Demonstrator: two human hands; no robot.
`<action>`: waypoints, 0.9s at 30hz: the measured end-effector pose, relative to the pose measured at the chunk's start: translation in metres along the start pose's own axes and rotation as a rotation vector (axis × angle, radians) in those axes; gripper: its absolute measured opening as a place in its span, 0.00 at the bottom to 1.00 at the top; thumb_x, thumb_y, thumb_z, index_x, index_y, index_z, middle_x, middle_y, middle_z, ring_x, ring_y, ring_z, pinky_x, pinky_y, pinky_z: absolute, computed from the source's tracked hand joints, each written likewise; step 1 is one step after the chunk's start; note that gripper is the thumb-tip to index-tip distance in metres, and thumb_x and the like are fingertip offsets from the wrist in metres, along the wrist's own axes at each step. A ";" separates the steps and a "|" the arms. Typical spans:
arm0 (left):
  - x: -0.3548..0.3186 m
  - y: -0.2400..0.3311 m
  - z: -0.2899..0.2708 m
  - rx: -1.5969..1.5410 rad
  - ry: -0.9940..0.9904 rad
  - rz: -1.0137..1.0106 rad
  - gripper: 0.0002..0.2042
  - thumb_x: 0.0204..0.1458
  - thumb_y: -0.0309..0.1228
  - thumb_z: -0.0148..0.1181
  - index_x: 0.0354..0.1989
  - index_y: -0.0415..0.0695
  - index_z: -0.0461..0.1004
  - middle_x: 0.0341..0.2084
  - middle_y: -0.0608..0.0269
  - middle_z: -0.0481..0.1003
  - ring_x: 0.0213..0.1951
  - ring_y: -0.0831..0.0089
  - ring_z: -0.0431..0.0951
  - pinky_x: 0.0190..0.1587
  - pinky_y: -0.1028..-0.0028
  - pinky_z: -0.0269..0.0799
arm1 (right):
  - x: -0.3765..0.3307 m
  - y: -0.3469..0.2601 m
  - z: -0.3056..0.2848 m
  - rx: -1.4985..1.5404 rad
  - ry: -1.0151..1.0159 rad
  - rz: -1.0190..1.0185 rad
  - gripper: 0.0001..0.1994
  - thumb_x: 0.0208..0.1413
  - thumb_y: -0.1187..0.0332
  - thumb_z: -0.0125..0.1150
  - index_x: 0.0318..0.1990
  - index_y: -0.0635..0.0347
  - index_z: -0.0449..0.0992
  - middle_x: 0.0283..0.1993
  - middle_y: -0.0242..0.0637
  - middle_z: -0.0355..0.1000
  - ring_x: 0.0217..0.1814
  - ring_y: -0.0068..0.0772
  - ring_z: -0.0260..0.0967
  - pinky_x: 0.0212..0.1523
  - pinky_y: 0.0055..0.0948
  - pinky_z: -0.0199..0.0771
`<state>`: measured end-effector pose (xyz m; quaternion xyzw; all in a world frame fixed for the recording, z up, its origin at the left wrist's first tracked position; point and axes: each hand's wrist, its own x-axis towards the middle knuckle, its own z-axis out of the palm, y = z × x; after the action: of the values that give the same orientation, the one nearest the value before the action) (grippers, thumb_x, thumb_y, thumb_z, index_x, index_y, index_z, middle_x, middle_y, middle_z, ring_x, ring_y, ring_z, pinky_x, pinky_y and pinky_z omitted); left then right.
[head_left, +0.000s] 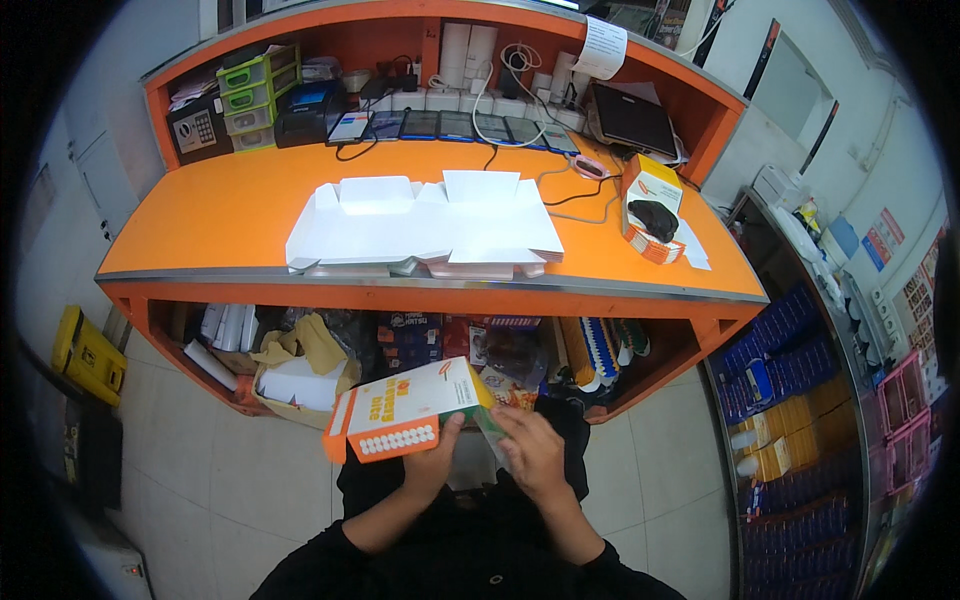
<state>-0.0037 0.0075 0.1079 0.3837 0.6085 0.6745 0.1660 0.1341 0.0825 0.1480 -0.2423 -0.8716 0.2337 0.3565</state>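
Observation:
A folded white and orange carton (405,408) with a green side panel is held low in front of my body. My left hand (433,462) grips it from underneath, thumb up against its lower edge. My right hand (530,450) is pressed on the carton's right end, fingers bent over the green flap there. On the orange counter (220,215) above lies a stack of flat unfolded white cartons (425,228).
A second orange and white box (650,205) with a black device on it stands at the counter's right. Phones, a printer and green drawers line the back shelf. Bags and boxes fill the space under the counter. Shelves of blue packs stand at right.

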 end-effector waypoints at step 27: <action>-0.020 0.017 -0.066 0.344 -0.553 0.185 0.26 0.54 0.41 0.55 0.59 0.46 0.60 0.54 0.57 0.64 0.53 0.67 0.66 0.53 0.68 0.61 | -0.003 -0.008 0.011 0.453 0.108 0.194 0.06 0.46 0.78 0.61 0.34 0.66 0.78 0.35 0.39 0.73 0.39 0.31 0.71 0.40 0.25 0.69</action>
<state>-0.0342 -0.0553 0.1198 0.6282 0.6079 0.4444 0.1956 0.1257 0.0720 0.1438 -0.2508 -0.7493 0.4427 0.4238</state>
